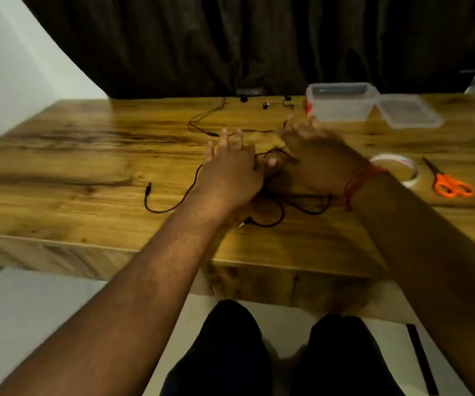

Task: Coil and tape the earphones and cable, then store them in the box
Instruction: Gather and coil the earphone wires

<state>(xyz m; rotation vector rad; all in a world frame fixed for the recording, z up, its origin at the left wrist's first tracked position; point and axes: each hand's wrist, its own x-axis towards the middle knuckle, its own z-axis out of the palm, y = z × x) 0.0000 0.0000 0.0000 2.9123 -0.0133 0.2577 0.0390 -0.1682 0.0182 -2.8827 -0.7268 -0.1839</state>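
Thin black earphone wires (202, 118) run from the far edge of the wooden table (73, 155) toward its middle, with earbuds (265, 104) near the back. A black cable (162, 208) loops across the near half, one plug (148, 187) at the left and another (245, 221) near the front. My left hand (230, 170) hovers over the tangle with fingers spread. My right hand (313, 155), a red thread on its wrist, is beside it, fingers extended. Whether either hand holds wire is hidden by blur. The clear plastic box (342, 102) stands at the back right.
The box's lid (408, 114) lies right of the box. A roll of clear tape (396, 168) and orange-handled scissors (448, 182) lie on the right side. A dark curtain hangs behind the table. My knees show below the front edge.
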